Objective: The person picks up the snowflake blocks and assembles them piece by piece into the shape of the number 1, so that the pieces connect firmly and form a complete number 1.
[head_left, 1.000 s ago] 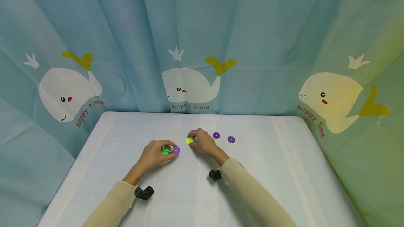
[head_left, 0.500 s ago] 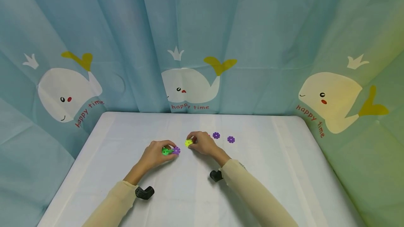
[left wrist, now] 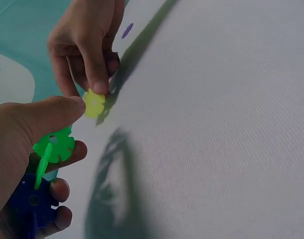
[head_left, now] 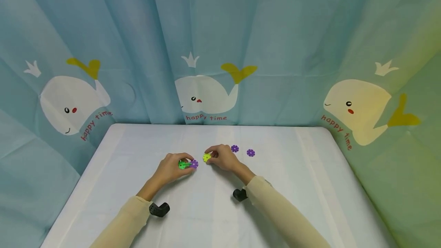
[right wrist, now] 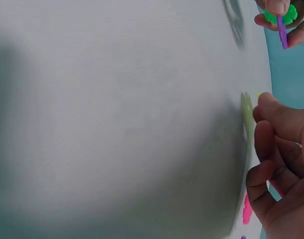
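Note:
My left hand (head_left: 167, 169) holds a small cluster of joined snowflake discs with its thumb and fingers. In the head view a green disc (head_left: 182, 165) and a purple disc (head_left: 194, 163) stand out in it. The left wrist view adds a dark blue disc (left wrist: 33, 199) lower in the same grip, partly covered by fingers. My right hand (head_left: 225, 159) pinches a yellow snowflake disc (head_left: 206, 157) by its edge, between thumb and fingertips. A short gap separates the yellow disc from the held cluster. From the right wrist, only a sliver of yellow shows past the thumb.
Beyond the right hand, a purple disc (head_left: 235, 148) and another purple disc (head_left: 250, 152) lie flat on the white table (head_left: 293, 186). A pink disc (right wrist: 247, 210) shows below the right fingers in the right wrist view. A whale-print curtain (head_left: 282, 49) surrounds the table's back and sides.
My right hand has come slightly nearer the body with the yellow disc. The left hand stays nearly in place with its discs. The head view has shifted a little.

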A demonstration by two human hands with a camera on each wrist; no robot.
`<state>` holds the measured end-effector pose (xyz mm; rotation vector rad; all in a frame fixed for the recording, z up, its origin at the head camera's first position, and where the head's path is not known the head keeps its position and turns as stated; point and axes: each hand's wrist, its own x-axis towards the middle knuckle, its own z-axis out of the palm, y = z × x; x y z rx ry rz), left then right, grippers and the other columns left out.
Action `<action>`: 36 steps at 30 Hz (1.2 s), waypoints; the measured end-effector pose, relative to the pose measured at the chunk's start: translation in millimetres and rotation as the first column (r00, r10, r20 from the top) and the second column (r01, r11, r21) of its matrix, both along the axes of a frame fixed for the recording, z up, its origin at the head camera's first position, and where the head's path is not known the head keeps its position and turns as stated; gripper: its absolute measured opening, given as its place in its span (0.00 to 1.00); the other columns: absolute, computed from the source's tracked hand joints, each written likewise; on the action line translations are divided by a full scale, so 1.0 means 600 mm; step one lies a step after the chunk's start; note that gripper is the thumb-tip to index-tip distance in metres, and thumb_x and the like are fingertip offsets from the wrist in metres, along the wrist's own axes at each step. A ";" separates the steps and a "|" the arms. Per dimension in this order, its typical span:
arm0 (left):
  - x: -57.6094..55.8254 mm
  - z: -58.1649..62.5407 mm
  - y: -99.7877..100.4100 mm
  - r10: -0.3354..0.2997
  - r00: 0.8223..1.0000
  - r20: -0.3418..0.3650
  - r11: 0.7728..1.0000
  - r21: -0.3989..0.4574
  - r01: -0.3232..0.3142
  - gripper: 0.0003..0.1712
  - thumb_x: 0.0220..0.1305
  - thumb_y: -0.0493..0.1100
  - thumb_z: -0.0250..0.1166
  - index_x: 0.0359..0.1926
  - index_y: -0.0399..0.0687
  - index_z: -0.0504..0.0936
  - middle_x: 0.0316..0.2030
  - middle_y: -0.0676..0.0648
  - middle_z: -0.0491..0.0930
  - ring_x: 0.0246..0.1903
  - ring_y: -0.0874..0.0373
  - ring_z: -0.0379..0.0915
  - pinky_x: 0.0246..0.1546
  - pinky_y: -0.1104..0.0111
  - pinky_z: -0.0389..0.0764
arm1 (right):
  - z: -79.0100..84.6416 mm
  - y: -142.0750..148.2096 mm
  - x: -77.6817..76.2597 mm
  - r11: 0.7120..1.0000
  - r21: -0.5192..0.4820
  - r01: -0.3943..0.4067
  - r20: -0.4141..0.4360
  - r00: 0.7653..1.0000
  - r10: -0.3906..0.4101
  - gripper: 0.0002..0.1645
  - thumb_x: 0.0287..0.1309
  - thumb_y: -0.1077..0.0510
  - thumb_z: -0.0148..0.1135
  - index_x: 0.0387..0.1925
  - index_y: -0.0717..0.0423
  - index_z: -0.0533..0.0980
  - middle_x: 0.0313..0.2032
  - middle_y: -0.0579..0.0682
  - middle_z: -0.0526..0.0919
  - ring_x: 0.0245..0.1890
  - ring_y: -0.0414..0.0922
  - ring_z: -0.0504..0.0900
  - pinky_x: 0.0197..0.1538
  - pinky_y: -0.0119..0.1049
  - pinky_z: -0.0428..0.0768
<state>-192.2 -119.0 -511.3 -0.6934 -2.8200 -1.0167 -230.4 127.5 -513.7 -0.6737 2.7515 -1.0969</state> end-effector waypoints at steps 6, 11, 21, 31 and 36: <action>-0.002 0.002 0.005 -0.018 1.000 0.025 1.000 0.023 0.018 0.17 0.56 0.48 0.79 0.46 0.53 0.89 0.35 0.54 0.87 0.37 0.59 0.80 0.43 0.56 0.81 | 0.002 0.028 0.017 0.996 -0.082 0.024 -0.025 0.999 -0.026 0.17 0.55 0.64 0.76 0.49 0.56 0.87 0.36 0.49 0.88 0.33 0.39 0.82 0.40 0.34 0.81; -0.005 0.006 0.011 -0.043 0.998 0.044 0.998 0.053 0.041 0.17 0.57 0.47 0.79 0.47 0.52 0.88 0.36 0.54 0.87 0.37 0.60 0.80 0.44 0.58 0.82 | 0.009 0.059 0.032 0.980 -0.188 0.067 0.036 0.997 -0.061 0.17 0.55 0.66 0.75 0.49 0.56 0.87 0.33 0.48 0.88 0.27 0.40 0.82 0.32 0.33 0.81; -0.007 0.023 0.035 -0.115 0.993 0.020 0.986 0.127 0.112 0.15 0.58 0.45 0.78 0.46 0.51 0.88 0.34 0.55 0.87 0.33 0.63 0.80 0.39 0.65 0.82 | 0.033 0.123 0.069 0.948 -0.286 0.139 -0.004 0.989 -0.146 0.18 0.54 0.63 0.78 0.48 0.55 0.86 0.33 0.47 0.87 0.28 0.42 0.83 0.32 0.32 0.80; -0.008 0.031 0.059 -0.160 0.987 0.031 0.976 0.156 0.153 0.14 0.59 0.43 0.77 0.46 0.49 0.87 0.32 0.55 0.86 0.30 0.66 0.79 0.36 0.68 0.81 | 0.031 0.156 0.092 0.929 -0.328 0.169 -0.035 0.981 -0.191 0.18 0.52 0.63 0.79 0.45 0.52 0.85 0.31 0.47 0.86 0.27 0.40 0.80 0.32 0.30 0.78; -0.007 0.037 0.075 -0.162 0.985 0.054 0.979 0.137 0.153 0.15 0.59 0.44 0.77 0.47 0.51 0.86 0.34 0.55 0.87 0.32 0.64 0.80 0.39 0.67 0.83 | 0.031 0.153 0.096 0.918 -0.361 0.167 -0.029 0.981 -0.190 0.17 0.52 0.63 0.79 0.45 0.53 0.85 0.32 0.48 0.87 0.28 0.41 0.81 0.34 0.30 0.80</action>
